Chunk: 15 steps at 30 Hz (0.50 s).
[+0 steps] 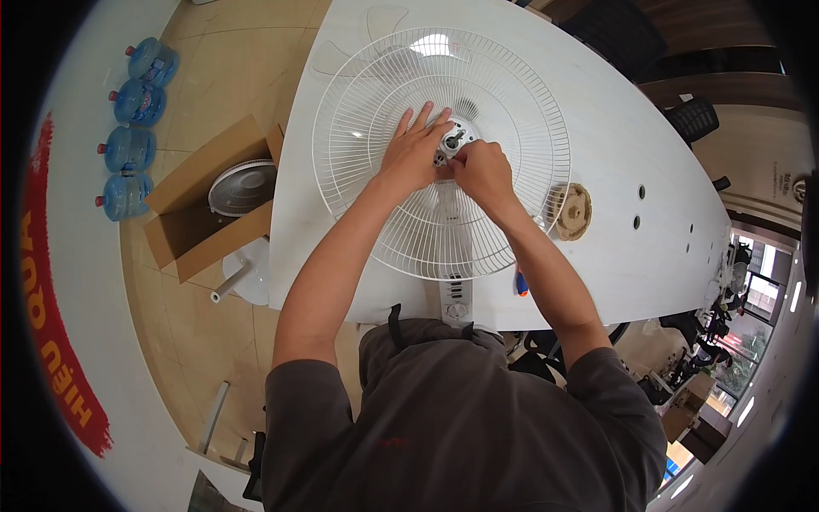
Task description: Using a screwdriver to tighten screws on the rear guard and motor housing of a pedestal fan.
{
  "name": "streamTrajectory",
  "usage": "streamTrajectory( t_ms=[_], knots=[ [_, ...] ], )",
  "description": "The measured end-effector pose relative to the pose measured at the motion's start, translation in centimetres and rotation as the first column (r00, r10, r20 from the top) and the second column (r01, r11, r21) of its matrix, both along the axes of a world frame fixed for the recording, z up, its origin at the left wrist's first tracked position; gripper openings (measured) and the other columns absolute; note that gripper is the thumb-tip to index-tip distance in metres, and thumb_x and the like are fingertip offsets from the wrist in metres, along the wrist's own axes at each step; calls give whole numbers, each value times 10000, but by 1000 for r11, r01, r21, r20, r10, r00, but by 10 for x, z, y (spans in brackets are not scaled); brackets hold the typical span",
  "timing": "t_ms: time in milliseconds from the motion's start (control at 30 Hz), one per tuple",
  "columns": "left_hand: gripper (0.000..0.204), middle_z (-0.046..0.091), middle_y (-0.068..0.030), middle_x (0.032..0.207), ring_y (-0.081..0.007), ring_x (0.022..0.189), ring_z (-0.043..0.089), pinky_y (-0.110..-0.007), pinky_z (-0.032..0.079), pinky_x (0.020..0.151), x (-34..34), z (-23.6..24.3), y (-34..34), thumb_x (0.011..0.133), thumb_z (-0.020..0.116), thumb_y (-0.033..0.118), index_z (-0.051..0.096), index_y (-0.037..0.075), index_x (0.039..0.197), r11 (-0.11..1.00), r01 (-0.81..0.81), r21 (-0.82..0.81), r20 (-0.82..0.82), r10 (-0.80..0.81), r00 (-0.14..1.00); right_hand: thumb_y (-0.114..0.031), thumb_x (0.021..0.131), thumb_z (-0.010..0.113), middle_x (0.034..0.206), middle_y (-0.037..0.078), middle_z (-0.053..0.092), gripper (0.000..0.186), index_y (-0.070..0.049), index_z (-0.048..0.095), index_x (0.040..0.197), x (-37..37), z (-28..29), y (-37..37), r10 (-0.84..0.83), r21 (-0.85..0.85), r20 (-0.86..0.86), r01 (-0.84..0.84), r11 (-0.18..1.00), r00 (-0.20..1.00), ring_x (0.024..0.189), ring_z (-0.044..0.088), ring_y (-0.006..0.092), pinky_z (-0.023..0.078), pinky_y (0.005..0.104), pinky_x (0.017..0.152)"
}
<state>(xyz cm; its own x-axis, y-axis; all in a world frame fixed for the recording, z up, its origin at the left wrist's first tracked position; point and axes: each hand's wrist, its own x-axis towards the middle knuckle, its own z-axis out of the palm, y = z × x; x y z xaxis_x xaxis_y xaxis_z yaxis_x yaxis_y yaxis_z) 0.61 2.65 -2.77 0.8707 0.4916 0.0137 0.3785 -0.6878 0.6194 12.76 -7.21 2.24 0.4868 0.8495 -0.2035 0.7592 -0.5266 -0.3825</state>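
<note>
A round white wire fan grille (520, 94) lies over the white table in front of me. At its centre is the hub of the fan (455, 136), with a dark shaft showing. My left hand (415, 154) rests on the grille just left of the hub, fingers spread. At the hub's lower right, my right hand (483, 175) has its fingers pinched together; what they hold, if anything, is hidden. Through the wires a fan body runs toward me, ending in a control panel (456, 299) with buttons and a knob at the table's near edge.
Clear fan blades (388, 24) lie beyond the grille. A blue-and-orange handled tool (522, 282) and a tan round moulded piece (576, 212) sit at right. On the floor at left are an open carton (226, 247), a white fan base (249, 277) and several water bottles (128, 149).
</note>
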Motion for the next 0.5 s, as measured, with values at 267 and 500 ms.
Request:
streamTrajectory(
  t_ms=[267,500],
  knots=[
    [928,329,-25,1629,-284,1540,179,-492,76,1267,-5,3,5,678,890,324,455,118,1472,997,45,-70,-20,-46,999,-142,735,713,710,209,707,158,-10,776,794,-5,0,1,67,-24,59,-65,998,996,622,699,362,575,443,633],
    [977,330,-62,1626,-279,1541,175,-472,91,1269,-1,7,2,660,902,362,455,73,1479,997,59,-49,-40,-61,997,-148,740,728,765,242,694,197,38,710,804,-5,-1,1,3,-81,27,-1,997,1000,694,696,405,565,473,623]
  ],
)
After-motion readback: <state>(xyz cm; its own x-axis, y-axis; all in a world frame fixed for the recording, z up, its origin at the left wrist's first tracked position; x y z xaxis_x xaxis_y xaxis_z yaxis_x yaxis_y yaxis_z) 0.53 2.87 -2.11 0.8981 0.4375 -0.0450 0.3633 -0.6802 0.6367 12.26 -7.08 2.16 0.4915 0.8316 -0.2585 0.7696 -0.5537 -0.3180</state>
